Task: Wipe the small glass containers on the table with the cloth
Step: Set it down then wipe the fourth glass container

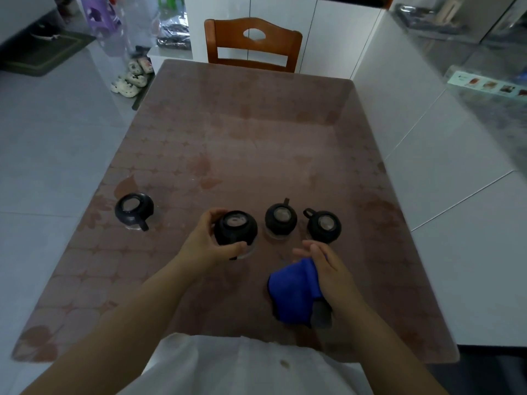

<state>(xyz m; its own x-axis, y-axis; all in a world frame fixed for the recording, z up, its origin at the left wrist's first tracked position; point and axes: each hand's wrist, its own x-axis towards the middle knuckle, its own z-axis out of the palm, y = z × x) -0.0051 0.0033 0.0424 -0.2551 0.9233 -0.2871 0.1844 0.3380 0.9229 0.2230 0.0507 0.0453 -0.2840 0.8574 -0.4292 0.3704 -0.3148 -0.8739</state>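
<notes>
Am gripping 2nd container (235,228) from left w/ L hand (202,240), fingers curling round its body. It's sitting upright near table (256,143) front edge: long axis vertical, lid up, handle prob toward me. R hand (328,269) is holding cloth (296,286) close by. Am planning firm base hold, cloth wrapping the glass, slow rotation.

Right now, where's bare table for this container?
Bare: the table beyond the row, toward the chair; between the leftmost container and the left hand gripping the held container. Crowded: third container, rightmost container, right hand and cloth together.
</notes>
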